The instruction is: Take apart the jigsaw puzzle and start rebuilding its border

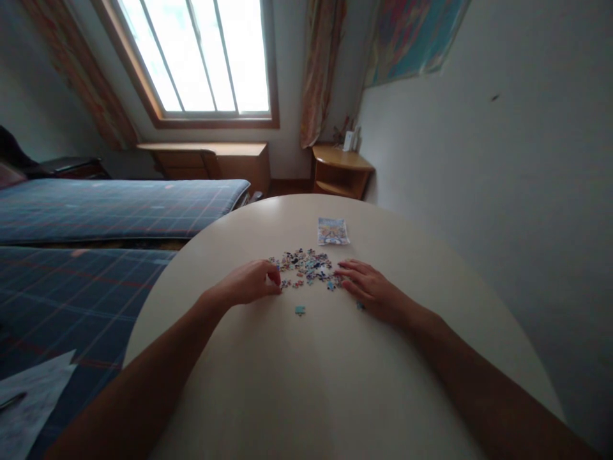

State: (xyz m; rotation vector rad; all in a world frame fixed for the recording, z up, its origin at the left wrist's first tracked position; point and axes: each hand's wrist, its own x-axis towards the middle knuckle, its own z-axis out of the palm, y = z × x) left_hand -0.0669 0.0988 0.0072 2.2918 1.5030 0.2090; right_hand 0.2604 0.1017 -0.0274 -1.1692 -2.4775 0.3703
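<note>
A heap of several small colourful puzzle pieces (306,265) lies on the round pale table (306,383). My left hand (249,283) rests at the heap's left edge with its fingers curled, pinching at a piece there. My right hand (368,287) lies flat at the heap's right edge, fingers stretched toward the pieces. A single blue piece (300,310) sits apart, nearer to me, between both hands. Another small blue piece (360,306) shows just under my right hand. A printed picture card (332,231) lies beyond the heap.
A bed with a blue plaid cover (96,211) stands left of the table. A wooden corner shelf (341,169) and a low wooden desk (211,158) stand under the window. A white wall runs along the right. White paper (33,402) lies at lower left.
</note>
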